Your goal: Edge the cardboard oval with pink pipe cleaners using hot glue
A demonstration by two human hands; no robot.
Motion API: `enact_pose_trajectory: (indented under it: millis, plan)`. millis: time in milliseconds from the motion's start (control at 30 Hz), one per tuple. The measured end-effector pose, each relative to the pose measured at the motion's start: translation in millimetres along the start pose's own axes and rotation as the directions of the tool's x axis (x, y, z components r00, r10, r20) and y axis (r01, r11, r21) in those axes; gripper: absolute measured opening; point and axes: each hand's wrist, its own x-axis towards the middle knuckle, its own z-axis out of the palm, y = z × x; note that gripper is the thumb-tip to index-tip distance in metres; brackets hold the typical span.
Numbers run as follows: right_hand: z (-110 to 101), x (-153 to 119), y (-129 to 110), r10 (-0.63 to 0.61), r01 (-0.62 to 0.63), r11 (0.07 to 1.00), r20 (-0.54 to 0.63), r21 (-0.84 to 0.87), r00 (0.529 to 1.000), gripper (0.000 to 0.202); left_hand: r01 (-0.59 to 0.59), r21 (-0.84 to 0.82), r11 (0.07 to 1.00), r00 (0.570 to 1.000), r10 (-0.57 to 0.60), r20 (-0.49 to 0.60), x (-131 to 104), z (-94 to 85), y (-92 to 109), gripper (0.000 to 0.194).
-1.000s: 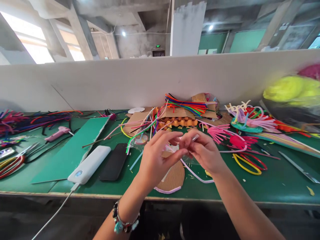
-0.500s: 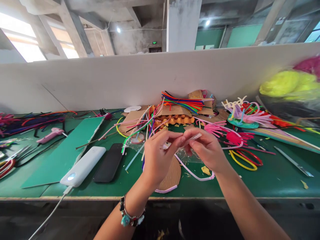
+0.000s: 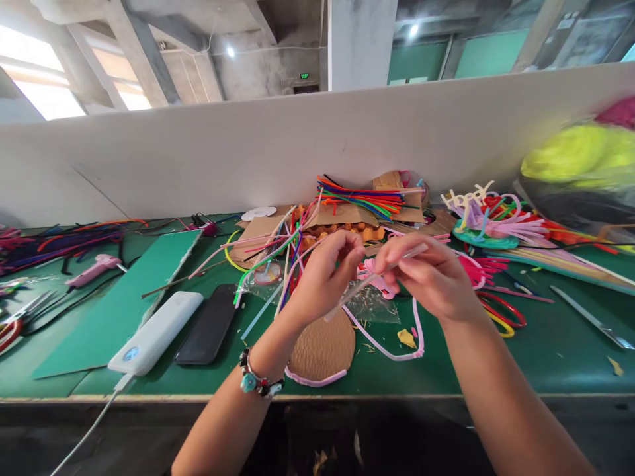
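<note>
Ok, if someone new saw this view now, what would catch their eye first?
Probably the bright yellow bundle at the far right of the picture, by the pale partition. Then the bunch of colourful pipe cleaners on cardboard at the back of the green table. In the middle, the right hand holds a clear stick at a slant.

The cardboard disc (image 3: 322, 350) lies on the table (image 3: 397, 380). Left of it come the phone (image 3: 206, 324), power bank (image 3: 156, 334), board (image 3: 119, 304) and, farthest, scissors (image 3: 12, 328). Behind it sit the pipe-cleaner bundle (image 3: 364, 198), then the partition (image 3: 248, 145). Well to the disc's right lies a hand tool (image 3: 591, 317).
</note>
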Motion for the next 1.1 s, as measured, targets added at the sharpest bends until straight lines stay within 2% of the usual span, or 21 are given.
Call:
enact_pose_trajectory:
  millis: [100,200,333,400,467,733,1100]
  plan:
    - [-19.9,-3.4,-6.3,-0.067,0.057,0.997,-0.234,-0.048,0.970,0.005,0.019,0.227,0.974,0.998,-0.031,0.050,2.8,0.5,-18.4,0.017]
    - [-43.6,-5.9,-3.6,-0.133,0.045,0.982,-0.498,-0.183,0.857,0.011,0.020,0.339,0.940,0.994,-0.055,0.093,7.7,-2.7,-32.6,0.023]
    - [-63.1,-6.9,16.6,-0.167,0.016,0.971,-0.625,-0.239,0.762,0.012,0.010,0.442,0.897,0.987,-0.080,0.141,17.7,-4.2,-45.1,0.009]
    - [-66.7,-6.7,27.4,-0.169,0.004,0.969,-0.650,-0.247,0.741,0.014,-0.006,0.481,0.877,0.978,-0.094,0.184,22.9,-0.8,-50.9,0.023]
    - [-67.8,-6.6,35.4,-0.164,-0.003,0.969,-0.653,-0.247,0.740,0.016,-0.016,0.517,0.856,0.967,-0.119,0.227,27.2,5.4,-56.9,0.028]
    - [-66.1,-8.2,47.9,-0.140,-0.035,0.966,-0.629,-0.257,0.764,0.021,0.002,0.616,0.788,0.941,-0.211,0.266,35.4,30.0,-74.6,0.015]
    - [-74.2,-9.4,59.7,-0.126,-0.037,0.971,-0.639,-0.235,0.759,0.021,0.002,0.588,0.809,0.926,-0.223,0.304,41.3,31.4,-82.9,0.009]
